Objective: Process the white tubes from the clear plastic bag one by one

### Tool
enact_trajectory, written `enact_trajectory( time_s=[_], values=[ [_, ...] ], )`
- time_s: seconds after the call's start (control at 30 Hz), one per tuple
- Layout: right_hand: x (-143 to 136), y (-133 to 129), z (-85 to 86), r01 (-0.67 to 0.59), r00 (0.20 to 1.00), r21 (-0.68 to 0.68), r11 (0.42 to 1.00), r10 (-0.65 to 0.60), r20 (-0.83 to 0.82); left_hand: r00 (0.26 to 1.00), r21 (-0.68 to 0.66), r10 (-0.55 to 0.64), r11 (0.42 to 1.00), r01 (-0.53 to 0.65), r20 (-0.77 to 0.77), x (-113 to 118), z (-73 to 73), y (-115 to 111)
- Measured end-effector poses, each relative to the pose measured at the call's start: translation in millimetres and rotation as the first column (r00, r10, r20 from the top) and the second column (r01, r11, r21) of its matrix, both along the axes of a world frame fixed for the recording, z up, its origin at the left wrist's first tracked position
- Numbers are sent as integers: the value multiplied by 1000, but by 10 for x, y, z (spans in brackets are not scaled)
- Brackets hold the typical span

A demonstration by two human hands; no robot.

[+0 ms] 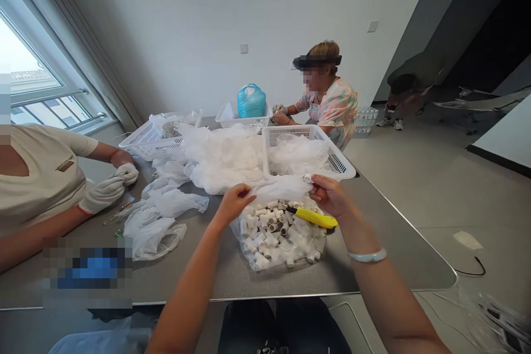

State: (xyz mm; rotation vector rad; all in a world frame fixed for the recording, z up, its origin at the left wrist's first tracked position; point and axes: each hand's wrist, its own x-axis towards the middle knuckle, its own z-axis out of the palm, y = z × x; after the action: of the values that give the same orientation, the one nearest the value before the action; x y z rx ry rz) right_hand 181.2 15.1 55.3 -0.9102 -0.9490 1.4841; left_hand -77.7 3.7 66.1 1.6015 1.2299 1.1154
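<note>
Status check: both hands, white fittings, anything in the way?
Left hand at edge of thin plastic bag, grip unclear. Right hand holding white fitting. Fittings pile below, yellow cutter lying on top.

The right hand (335, 199) pinches a white pipe fitting (307, 178).

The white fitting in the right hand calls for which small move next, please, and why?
Perhaps spread the thin white plastic with the left hand before the right hand brings the white fitting to it: the plastic looks bunched between the hands, with the fitting at its right end.
</note>
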Motion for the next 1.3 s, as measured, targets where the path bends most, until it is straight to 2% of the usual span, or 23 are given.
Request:
enact_trajectory(
  time_s=[0.07,0.13,0.17,0.23,0.3,0.33,0.37,0.4,0.43,0.47,0.5,0.57,0.63,0.67,0.77,0.8,0.87,0.97,1.03,1.1,1.17,1.23,1.3],
  values=[
    [65,3,-59,8,999,22,1000,-9,34,985,17,-26,1000,24,169,-3,-5,-57],
    [111,0,-111,12,995,37,999,-15,94,974,111,-124,988,104,189,9,7,-130],
    [130,-8,-123,13,992,43,999,-19,125,976,167,-195,970,177,99,21,24,-170],
    [160,-52,-106,74,968,109,991,-98,230,921,228,-305,905,360,-244,59,67,-252],
    [158,-148,-35,190,883,285,940,-290,368,750,231,-274,839,493,-603,116,97,-323],
    [136,-214,9,223,818,395,891,-392,422,650,234,-219,811,536,-728,149,98,-350],
    [97,-286,49,206,775,480,853,-441,452,563,243,-159,784,571,-811,181,87,-370],
    [43,-359,75,138,780,512,848,-412,472,498,253,-107,758,601,-861,211,65,-383],
    [-22,-425,82,18,790,525,851,-335,514,453,263,-66,736,624,-889,237,36,-390],
    [-91,-476,66,-125,766,527,841,-256,590,423,273,-34,716,643,-906,257,5,-391],
    [-156,-507,27,-272,704,491,828,-177,688,399,279,-10,698,659,-917,271,-25,-390],
    [-250,-505,-100,-488,513,364,793,-77,855,356,275,17,669,691,-934,286,-58,-385],
    [-277,-436,-233,-555,327,286,781,-111,938,325,251,-3,627,737,-946,295,-42,-385],
    [-269,-391,-279,-569,263,275,775,-145,954,323,239,-38,592,769,-946,301,-16,-388],
    [-213,-269,-297,-610,144,282,741,-247,958,329,199,-215,467,861,-920,336,106,-398],
    [-194,-241,-268,-621,116,287,730,-276,954,324,178,-272,449,876,-906,349,152,-400],
    [-161,-208,-191,-631,64,293,718,-328,942,298,109,-335,481,870,-894,369,238,-397],
    [-119,-212,-97,-649,23,299,699,-375,927,266,13,-332,603,798,-905,367,337,-389],
    [-89,-246,-63,-668,48,323,670,-395,918,299,16,-317,661,750,-900,352,375,-395],
    [-49,-297,-33,-672,116,372,640,-406,907,358,64,-284,698,713,-890,339,398,-418],
    [6,-353,11,-646,193,419,638,-394,899,380,110,-219,726,679,-899,344,420,-451],
    [71,-391,80,-618,229,437,653,-382,895,356,136,-123,773,620,-926,378,463,-472],
    [135,-385,176,-621,189,426,658,-401,896,291,139,-24,840,525,-956,445,542,-448]
  ],
)
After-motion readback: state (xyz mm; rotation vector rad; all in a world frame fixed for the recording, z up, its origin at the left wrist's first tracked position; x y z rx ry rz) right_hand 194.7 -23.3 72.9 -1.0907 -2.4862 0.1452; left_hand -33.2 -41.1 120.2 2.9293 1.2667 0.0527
